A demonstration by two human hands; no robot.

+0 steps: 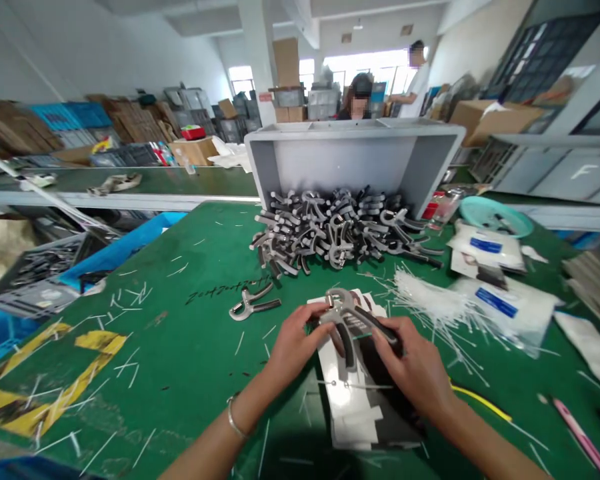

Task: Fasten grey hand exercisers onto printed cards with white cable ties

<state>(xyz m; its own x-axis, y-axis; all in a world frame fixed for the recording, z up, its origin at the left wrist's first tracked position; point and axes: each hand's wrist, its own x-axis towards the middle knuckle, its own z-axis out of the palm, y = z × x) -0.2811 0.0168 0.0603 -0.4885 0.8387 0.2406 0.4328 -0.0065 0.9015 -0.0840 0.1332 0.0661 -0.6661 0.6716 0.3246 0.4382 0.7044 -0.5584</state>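
Observation:
Between my hands is a grey and black hand grip strengthener [347, 339], held above a stack of printed cards [343, 413]. My left hand [297, 337] is closed on its spring end, and my right hand [414, 360] grips one black-padded handle. A white cable tie [370, 386] lies across the cards below. Another grip strengthener [253, 303] rests alone to the left. Beyond my hands, a large heap of grip strengtheners [330, 230] spills from a grey crate [337, 157] tipped on its side.
Loose white cable ties [425, 300] lie in a bundle on the right, near plastic packets [510, 310] and a turquoise bowl [497, 215]. A pink pen [580, 433] is at the lower right. Yellow-black tape [80, 373] marks the green table. Two people are beyond the crate.

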